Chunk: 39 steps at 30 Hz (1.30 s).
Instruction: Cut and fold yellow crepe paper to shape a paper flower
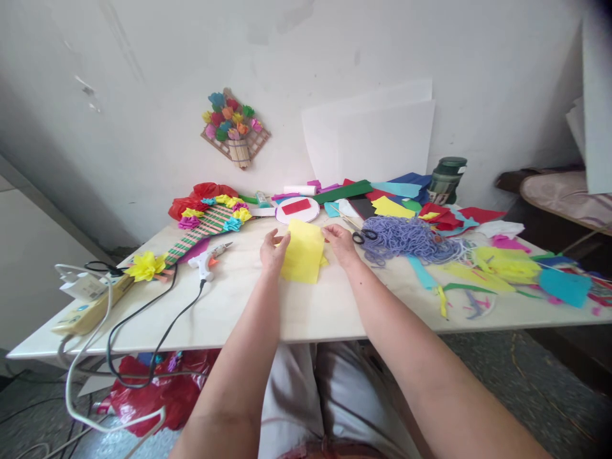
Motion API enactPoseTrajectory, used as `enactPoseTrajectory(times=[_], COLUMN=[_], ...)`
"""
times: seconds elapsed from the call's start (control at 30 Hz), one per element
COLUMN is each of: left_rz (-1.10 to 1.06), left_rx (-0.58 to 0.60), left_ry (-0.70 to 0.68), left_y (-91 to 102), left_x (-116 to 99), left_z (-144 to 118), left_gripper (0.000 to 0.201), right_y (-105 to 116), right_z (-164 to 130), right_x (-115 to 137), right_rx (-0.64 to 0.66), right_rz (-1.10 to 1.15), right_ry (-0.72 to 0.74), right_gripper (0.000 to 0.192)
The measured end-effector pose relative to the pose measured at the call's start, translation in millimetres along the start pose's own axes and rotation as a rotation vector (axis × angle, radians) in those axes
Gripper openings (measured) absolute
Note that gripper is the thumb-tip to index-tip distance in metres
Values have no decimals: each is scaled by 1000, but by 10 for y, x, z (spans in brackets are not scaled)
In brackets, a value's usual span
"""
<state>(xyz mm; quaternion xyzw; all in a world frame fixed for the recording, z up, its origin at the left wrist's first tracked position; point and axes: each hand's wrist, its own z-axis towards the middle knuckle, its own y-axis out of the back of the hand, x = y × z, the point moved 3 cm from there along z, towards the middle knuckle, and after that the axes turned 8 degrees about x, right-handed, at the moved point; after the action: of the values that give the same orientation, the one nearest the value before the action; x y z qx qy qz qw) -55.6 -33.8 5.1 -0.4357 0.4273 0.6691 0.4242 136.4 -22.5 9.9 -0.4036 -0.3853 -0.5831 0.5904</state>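
Note:
A yellow paper sheet (303,252) lies on the white table (296,306) in front of me. My left hand (273,250) pinches its upper left edge, and my right hand (340,242) grips its upper right edge. Both forearms reach forward from my lap. Scissors (359,233) with black handles lie just right of my right hand. A white glue gun (209,258) rests to the left of my left hand, its black cord trailing off the table's front edge.
A stick-and-paper-flower craft (201,231) lies at left, near a power strip (90,306). A purple yarn heap (406,237), coloured paper scraps (511,264), a white disc with a red piece (297,209) and a green jar (445,179) fill the back and right.

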Motion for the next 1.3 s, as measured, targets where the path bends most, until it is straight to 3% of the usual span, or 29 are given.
enactPoseTrajectory(times=[0.13, 0.3, 0.67, 0.83, 1.07, 1.3], left_rz=[-186, -219, -222, -305, -462, -480], left_rx=[58, 106, 70, 60, 6, -27], left_ry=[6, 42, 20, 47, 67, 68], left_y=[-32, -54, -68, -66, -54, -23], left_x=[57, 63, 16, -13, -1, 51], left_z=[20, 19, 6, -20, -14, 16], left_gripper=[62, 40, 33, 33, 29, 32], right_y=[-2, -2, -32, -55, -86, -108], right_z=[1, -11, -56, -62, -98, -94], right_x=[-22, -28, 1, -14, 35, 46], right_rx=[9, 18, 58, 145, 293, 407], right_rz=[131, 186, 291, 294, 215, 227], right_ry=[-50, -97, -219, -271, -191, -131], right_gripper=[17, 18, 39, 44, 42, 34])
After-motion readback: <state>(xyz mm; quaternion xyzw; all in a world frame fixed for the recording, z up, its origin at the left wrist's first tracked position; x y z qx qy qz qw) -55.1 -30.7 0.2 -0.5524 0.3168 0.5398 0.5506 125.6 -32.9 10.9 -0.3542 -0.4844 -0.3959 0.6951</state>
